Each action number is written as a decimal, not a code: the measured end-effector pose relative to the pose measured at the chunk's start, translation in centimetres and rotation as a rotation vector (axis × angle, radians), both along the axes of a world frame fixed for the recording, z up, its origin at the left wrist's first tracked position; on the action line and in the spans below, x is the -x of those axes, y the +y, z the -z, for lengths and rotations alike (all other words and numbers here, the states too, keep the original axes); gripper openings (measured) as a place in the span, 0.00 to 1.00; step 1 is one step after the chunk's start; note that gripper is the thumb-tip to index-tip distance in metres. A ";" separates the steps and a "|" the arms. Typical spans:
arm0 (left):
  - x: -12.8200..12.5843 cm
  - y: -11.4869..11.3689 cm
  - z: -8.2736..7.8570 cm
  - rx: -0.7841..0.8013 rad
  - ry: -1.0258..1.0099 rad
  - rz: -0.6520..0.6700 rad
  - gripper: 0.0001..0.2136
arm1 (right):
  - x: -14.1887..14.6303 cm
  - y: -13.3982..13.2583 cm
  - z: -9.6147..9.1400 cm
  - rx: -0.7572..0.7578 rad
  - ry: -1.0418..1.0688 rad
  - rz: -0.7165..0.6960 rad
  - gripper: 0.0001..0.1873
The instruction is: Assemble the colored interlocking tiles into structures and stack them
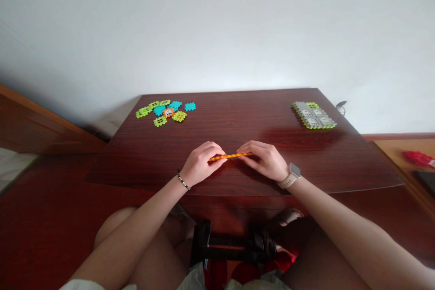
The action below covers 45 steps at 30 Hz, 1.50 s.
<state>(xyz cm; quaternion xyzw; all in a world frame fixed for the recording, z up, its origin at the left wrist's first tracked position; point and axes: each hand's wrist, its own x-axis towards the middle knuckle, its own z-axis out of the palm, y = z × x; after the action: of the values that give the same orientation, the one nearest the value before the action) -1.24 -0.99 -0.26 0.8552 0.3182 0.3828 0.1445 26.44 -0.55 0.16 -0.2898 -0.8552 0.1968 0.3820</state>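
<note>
A thin orange plastic strip [230,156] lies level between my hands, a little above the near edge of the dark red wood-grain table [238,120]. My left hand [200,164] pinches its left end, and my right hand [263,160] grips its right end. The fingers hide both ends. Far left on the table lies a loose heap of green, turquoise and orange interlocking waffle-style tiles [165,113]. Far right rests a grey house-printed tile panel with a green border [313,115].
A white wall rises behind the table. A dark cable [341,107] shows past the far right corner. On a wooden surface to the right lie a red object [418,159] and a black flat item [425,180]. My knees sit below the table's near edge.
</note>
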 end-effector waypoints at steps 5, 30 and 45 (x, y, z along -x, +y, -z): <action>0.1 0.3 0.2 0.122 0.030 -0.013 0.02 | -0.1 0.0 -0.1 0.056 0.031 0.013 0.05; 0.3 0.2 0.4 0.297 -0.016 -0.103 0.09 | -0.4 0.4 0.9 0.200 -0.068 0.107 0.09; -0.1 0.3 0.0 0.449 -0.098 -0.181 0.11 | -0.2 0.4 0.8 0.287 -0.064 0.166 0.35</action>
<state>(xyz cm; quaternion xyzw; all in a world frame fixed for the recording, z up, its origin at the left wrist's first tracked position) -1.18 -0.69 -0.30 0.7500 0.4634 0.3548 0.3113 26.65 -0.20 -0.65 -0.4170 -0.8032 0.2753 0.3244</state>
